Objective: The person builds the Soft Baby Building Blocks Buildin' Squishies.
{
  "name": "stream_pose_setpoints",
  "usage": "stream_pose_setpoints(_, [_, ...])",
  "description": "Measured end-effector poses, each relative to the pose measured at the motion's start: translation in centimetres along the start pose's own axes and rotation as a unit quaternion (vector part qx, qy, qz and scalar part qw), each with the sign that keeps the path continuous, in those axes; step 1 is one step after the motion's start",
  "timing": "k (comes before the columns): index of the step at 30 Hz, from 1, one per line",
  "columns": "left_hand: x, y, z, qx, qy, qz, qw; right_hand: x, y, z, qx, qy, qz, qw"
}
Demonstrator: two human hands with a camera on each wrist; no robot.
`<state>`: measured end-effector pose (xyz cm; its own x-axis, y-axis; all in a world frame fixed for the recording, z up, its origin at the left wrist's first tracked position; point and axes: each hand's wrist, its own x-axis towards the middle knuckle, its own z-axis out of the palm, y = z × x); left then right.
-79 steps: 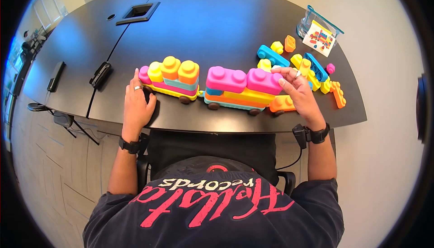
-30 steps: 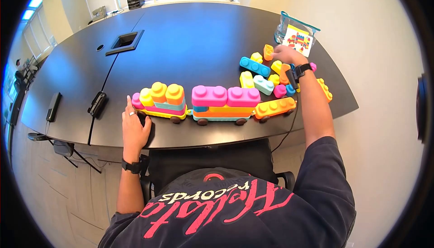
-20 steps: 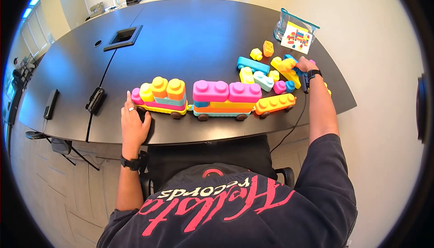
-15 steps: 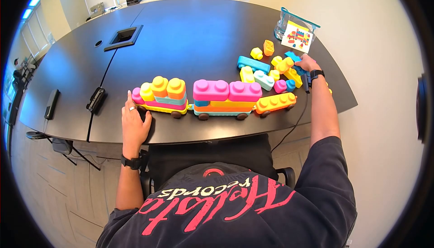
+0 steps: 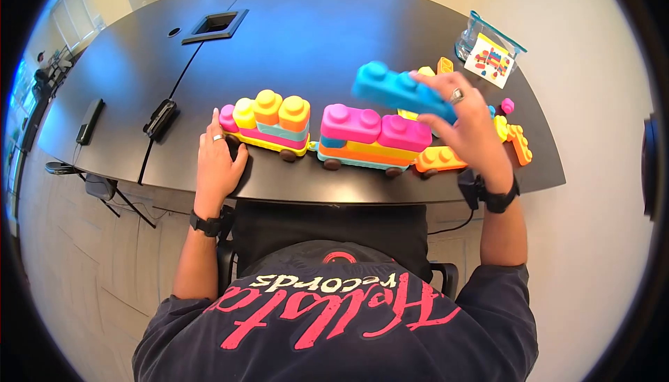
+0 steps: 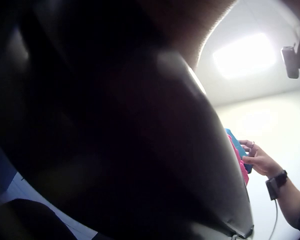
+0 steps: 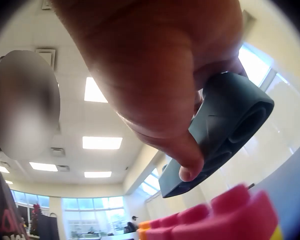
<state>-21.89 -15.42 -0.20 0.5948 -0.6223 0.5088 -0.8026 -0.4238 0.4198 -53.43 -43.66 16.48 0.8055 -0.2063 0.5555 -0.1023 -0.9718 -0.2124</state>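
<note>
One dark table (image 5: 300, 48) bears bright blocks (image 5: 350, 124) near a pale wall (image 5: 592, 75).

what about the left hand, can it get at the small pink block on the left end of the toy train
Probably yes: the left hand has straight fingers beside the small pink block, and nothing sits on top of it.

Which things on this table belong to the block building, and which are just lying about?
Part of the job:
blue block, held by the right hand
yellow wagon, left hand at its end
light-blue wagon, carrying pink blocks
orange wagon
loose blocks, probably spares

Just lying about:
clear pouch
picture card, perhaps a guide
black devices on the left
</note>
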Motion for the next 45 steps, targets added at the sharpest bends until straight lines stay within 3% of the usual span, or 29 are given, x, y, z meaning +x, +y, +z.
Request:
stream_pose_setpoints(5, [0.1, 0.0, -0.1, 0.012, -0.004, 0.006, 1.000, -0.2, -2.6, 2.4, -0.039, -0.028, -0.046, 0.998])
stream_pose_setpoints(9, [0.0, 0.2, -0.2, 0.001, -0.004, 0.001, 1.000, -0.4, -3.1, 3.3, -0.019, 0.011, 0.001, 1.000])
stream_pose_setpoints(16, [0.0, -0.5, 0.0, 0.008, 0.003, 0.023, 1.000, 0.5, -2.8, 2.3, -0.052, -0.037, -0.019, 0.998])
stream_pose_setpoints(21, [0.1, -0.3, -0.1, 0.001, -0.002, 0.006, 1.000, -0.1, -2.6, 3.4, -0.016, 0.000, -0.022, 1.000])
stream_pose_setpoints(28, [0.1, -0.9, 0.5, 0.024, 0.023, 0.037, 0.999, -1.4, -3.7, 4.2, -0.101, 0.028, -0.014, 0.994])
stream_pose_setpoints(39, [0.2, -0.6, 0.2, 0.019, -0.003, 0.013, 1.000, -2.3, -3.4, 6.7, -0.115, 0.035, -0.008, 0.993])
stream_pose_setpoints(41, [0.1, -0.5, 0.3, 0.023, -0.004, 0.014, 1.000, -3.1, -3.9, 7.9, -0.227, 0.056, -0.005, 0.972])
stream_pose_setpoints(45, [0.1, -0.2, 0.1, 0.021, -0.023, -0.011, 0.999, -3.5, -3.8, 8.3, -0.207, 0.062, 0.001, 0.976])
